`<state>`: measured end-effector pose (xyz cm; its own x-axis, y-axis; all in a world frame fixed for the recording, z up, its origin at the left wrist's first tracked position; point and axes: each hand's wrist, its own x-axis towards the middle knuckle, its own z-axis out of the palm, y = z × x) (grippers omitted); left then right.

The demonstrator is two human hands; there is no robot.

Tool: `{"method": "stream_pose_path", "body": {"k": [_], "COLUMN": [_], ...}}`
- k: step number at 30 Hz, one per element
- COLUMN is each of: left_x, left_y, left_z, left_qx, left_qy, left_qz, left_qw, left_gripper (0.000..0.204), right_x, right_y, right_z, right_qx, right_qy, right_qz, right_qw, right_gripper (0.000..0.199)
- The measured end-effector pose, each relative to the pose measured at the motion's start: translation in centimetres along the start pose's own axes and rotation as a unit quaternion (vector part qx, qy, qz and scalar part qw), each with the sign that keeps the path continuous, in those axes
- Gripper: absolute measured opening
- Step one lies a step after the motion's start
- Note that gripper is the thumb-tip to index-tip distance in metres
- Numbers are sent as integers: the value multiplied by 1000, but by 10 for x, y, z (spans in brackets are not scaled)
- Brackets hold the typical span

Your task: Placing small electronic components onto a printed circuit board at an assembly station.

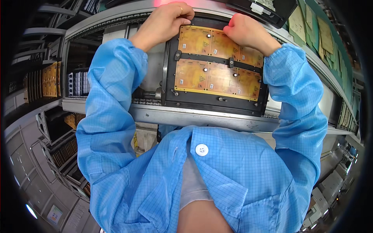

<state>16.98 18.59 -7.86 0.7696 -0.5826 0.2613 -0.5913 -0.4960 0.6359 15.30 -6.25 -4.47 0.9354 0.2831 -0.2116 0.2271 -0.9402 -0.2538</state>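
Observation:
A black fixture frame (pixel 168 83) lies before me, holding yellow-brown circuit board panels (pixel 217 83) in two rows with a dark bar between them. My left hand (pixel 165 23) is at the frame's far left corner, fingers curled and thumb bent in. At the far edge of the upper row, my right hand (pixel 248 33) is closed, thumb and forefinger together over the board. Whatever either hand grips is hidden by the fingers. Small black clips, such as a rotating clip (pixel 231 62) on the middle bar, sit against the panels.
The fixture rests across a conveyor with a metal rail (pixel 202 116) on my side. A black tray (pixel 268 11) stands beyond my right hand. Racks of upright boards (pixel 50 79) are on the left. Green and tan sheets (pixel 324 35) lean at the far right.

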Motion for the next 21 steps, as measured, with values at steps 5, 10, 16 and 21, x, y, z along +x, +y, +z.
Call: {"method": "stream_pose_path", "body": {"k": [5,10,16,21], "left_x": [-1,-22,-97,-120], "left_y": [-13,-9,49,97], "left_z": [-10,-19,-7,10], "left_qx": [-9,-6,-160,-107], "left_qy": [-39,-15,67,73], "left_qz": [106,92,-252,-235], "left_qw": [994,996,952,963], "left_gripper": [13,19,30,45], "right_x": [-24,-72,-85,-66], "right_y": [14,88,104,108], "right_z": [-11,-39,-19,-1], "right_qx": [10,39,100,-12], "right_qy": [1,125,183,221], "right_qz": [-34,-26,-128,-174], "right_qw": [999,991,970,959], "right_gripper": [38,23,16,16]}}
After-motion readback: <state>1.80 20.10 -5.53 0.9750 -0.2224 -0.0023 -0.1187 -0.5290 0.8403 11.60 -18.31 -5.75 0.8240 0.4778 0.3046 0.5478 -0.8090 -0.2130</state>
